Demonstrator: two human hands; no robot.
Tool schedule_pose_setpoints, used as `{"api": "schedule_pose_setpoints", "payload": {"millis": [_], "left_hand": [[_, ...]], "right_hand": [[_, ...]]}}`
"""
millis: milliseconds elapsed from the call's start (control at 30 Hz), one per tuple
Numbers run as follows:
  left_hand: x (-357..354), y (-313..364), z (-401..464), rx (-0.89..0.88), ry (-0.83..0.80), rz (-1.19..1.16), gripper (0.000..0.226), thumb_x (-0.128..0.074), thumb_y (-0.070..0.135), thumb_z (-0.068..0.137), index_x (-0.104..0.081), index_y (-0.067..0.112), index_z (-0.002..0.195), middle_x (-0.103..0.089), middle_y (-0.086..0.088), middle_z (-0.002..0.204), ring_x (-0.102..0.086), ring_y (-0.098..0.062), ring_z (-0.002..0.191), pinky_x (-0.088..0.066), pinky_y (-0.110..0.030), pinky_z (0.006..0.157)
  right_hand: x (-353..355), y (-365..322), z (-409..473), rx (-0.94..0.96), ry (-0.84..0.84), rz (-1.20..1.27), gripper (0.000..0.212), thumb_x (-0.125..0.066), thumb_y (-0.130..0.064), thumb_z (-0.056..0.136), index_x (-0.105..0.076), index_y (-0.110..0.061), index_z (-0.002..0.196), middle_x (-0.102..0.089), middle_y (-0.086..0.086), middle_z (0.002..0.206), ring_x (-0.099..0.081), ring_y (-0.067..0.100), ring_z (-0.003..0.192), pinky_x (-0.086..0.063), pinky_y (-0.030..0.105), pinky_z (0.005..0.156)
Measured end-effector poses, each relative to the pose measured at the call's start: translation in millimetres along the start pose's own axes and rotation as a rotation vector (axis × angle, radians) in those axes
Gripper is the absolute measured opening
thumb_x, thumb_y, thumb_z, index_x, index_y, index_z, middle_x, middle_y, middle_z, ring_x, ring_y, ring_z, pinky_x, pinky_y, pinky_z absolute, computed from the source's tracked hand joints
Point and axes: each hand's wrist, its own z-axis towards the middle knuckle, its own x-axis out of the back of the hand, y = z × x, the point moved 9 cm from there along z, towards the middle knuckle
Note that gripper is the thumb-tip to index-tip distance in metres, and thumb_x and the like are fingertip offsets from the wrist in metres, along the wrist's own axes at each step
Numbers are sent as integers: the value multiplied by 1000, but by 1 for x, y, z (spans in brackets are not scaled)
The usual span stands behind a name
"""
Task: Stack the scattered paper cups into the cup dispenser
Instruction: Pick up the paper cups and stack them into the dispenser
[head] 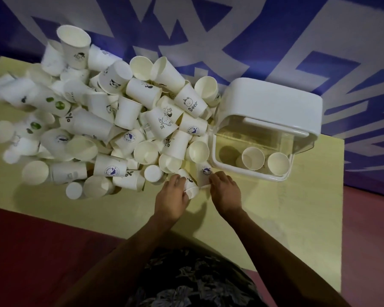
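Overhead, head view only. Paper cups [124, 120] heaped across the left and centre of the frame on a yellow table [297, 218]. Left hand [172, 199] grips one cup [190, 185] lying on its side, rim toward the person, long axis running up-left. Right hand [225, 188] rests fingers curled on a second cup [205, 173] just beside it. Cup dispenser [264, 129], lid raised, sits upper right of the hands, two cups inside; right hand is nearer it.
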Motion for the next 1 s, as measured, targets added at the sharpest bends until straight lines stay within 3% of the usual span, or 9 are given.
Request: {"api": "schedule_pose_setpoints", "payload": {"millis": [100,233,300,433,533,733,867,1000], "left_hand": [[12,-9,-2,33,68,-140,23,-55,18,88,-60,17,111,-64,-4,107,-62,-27,90,-44,-31,69],[17,-20,-4,106,65,-340,12,-59,11,86,-68,14,94,-70,-1,85,-63,-18,76,-54,-38,72],[19,-22,-4,120,68,-373,12,-62,11,86,-68,14,95,-71,-1,88,-64,-16,78,-54,-35,74],[29,-23,-6,99,94,-364,18,-64,16,86,-67,16,104,-70,1,96,-64,-16,86,-53,-34,78],[30,-7,-10,-68,52,-188,19,-59,24,88,-63,22,107,-64,4,102,-59,-17,92,-52,-35,76],[-7,23,-19,-346,-185,169,36,-53,42,92,-57,26,124,-56,6,129,-45,-16,116,-42,-32,95],[-16,26,-18,-328,-213,311,33,-54,41,90,-57,28,120,-56,5,128,-45,-19,119,-37,-36,95],[-15,29,-16,-294,-210,310,27,-49,35,92,-59,26,115,-59,4,126,-47,-18,119,-38,-35,96]], "right_hand": [[0,1,-7,-48,24,30,13,-59,-7,85,-63,-9,97,-61,9,93,-59,36,79,-47,39,64],[-11,-1,-11,-89,-72,52,36,-60,-14,85,-56,-12,121,-58,6,115,-56,33,96,-49,41,78],[-13,-2,-7,-104,-98,43,43,-60,-17,87,-51,-13,129,-54,6,121,-54,31,102,-48,41,82],[-12,-3,5,-143,-49,79,25,-54,-16,92,-53,-9,117,-57,8,111,-57,32,96,-48,39,72],[-7,3,6,-218,16,145,16,-51,-12,91,-56,-9,106,-60,9,101,-59,34,86,-48,38,66],[-1,32,-26,-412,118,402,31,-56,-5,83,-56,-12,113,-56,6,110,-61,32,82,-50,39,70],[-1,35,-50,-314,129,391,34,-59,-6,86,-55,-14,119,-48,5,123,-63,29,82,-55,43,64],[4,16,-66,-103,143,105,47,-62,-2,72,-57,-17,116,-51,7,128,-55,26,95,-52,32,54]]}}
